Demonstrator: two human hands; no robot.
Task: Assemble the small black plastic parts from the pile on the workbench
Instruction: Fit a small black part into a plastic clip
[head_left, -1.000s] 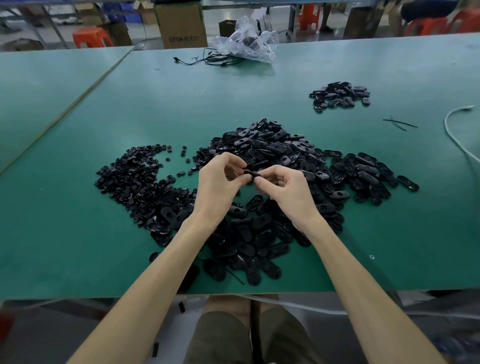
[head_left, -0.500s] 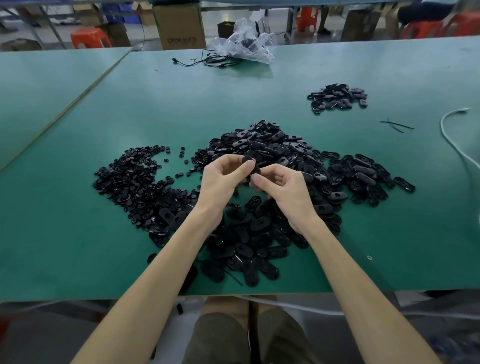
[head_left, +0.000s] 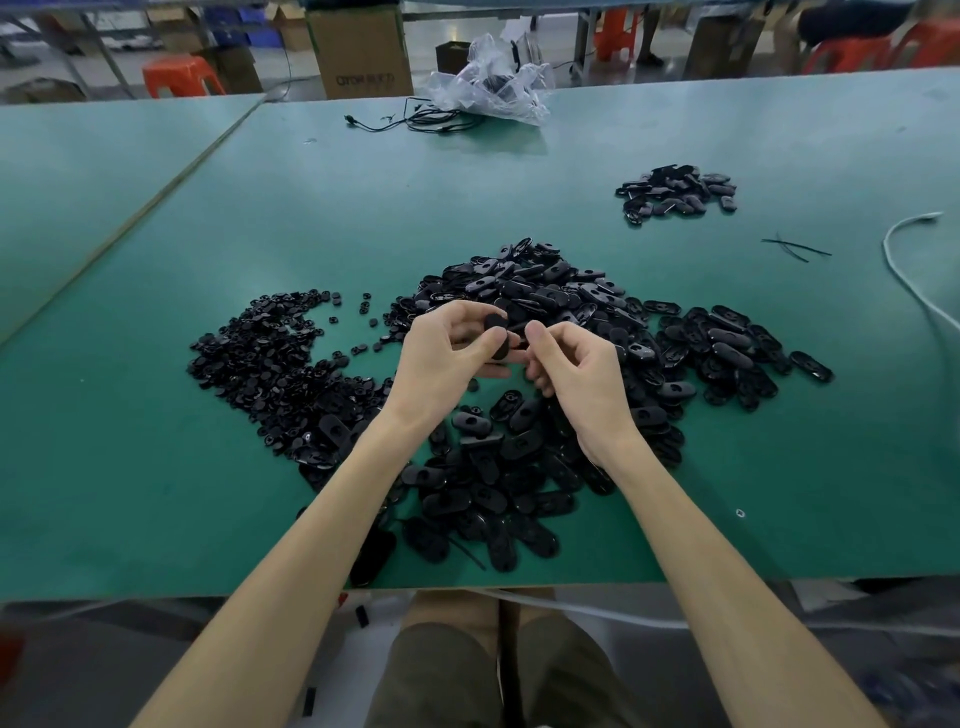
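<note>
1. The left grip (head_left: 441, 364) is clamping the oval part (head_left: 497, 332) between thumb and curled fingers, holding it on edge in the air above the counter (head_left: 156, 493).
2. The right grip (head_left: 582, 374) is pinching at that part's right edge, thumb and forefinger together. I cannot tell whether a smaller insert is sitting between them.
3. Risk, as I am judging it: two pinches are pressing a thin, smooth shell from opposite ends, so an off-axis push could twist it free.
4. A dropped piece would be falling into the main pile (head_left: 550, 296) directly below, black on black, and a half-seated one could pass for a loose one.
5. The forearms are crossing low over the pile's near part. A drag there could sweep shells over the counter's near edge, where several are lying.
6. Pose: both wrists are bending inward, and the forearms are converging from the near edge.
7. The heap of small pieces (head_left: 270, 364) is lying to the left, and a separate small heap (head_left: 675, 195) is sitting well apart at far right.
</note>
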